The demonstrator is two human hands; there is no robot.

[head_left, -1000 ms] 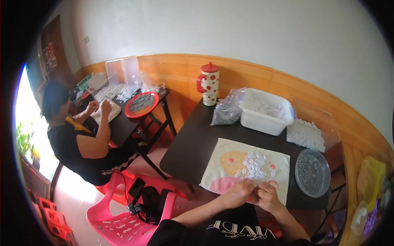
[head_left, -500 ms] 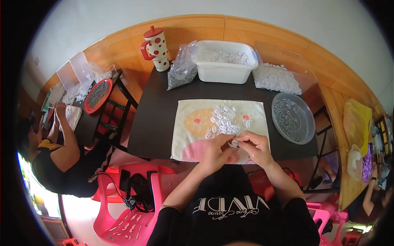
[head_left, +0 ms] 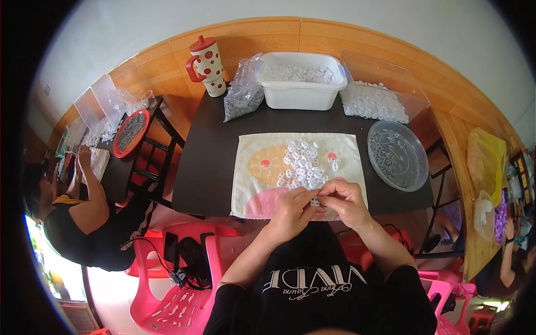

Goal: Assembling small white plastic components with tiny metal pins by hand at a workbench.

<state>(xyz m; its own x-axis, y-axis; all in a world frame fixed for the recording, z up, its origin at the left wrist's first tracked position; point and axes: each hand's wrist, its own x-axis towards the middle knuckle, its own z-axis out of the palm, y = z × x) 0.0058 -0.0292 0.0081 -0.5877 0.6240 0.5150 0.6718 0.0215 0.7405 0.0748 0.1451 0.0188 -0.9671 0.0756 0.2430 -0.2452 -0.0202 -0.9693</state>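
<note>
Here at the dark table [head_left: 206,167], a small white plastic piece [head_left: 315,202] sits between the two hands, right over the near edge of the cream patterned towel [head_left: 243,184]. The loose pile of white oval pieces [head_left: 303,162] lies just beyond the fingertips, probably so each is a short reach away, and the soft towel likely stops them skidding. Out to the right, the round clear tray [head_left: 422,173] of grey bits stands within easy reach of that side; the white tub [head_left: 304,96] is set at the back, seemingly to leave working room. Now the pose: left hand [head_left: 292,212] and right hand [head_left: 344,204] meet low in front of the chest, elbows bent, forearms angling inward. Fingers are narrow, thumbs and forefingers pinching the piece from both sides; its exact grip is too small to tell.
</note>
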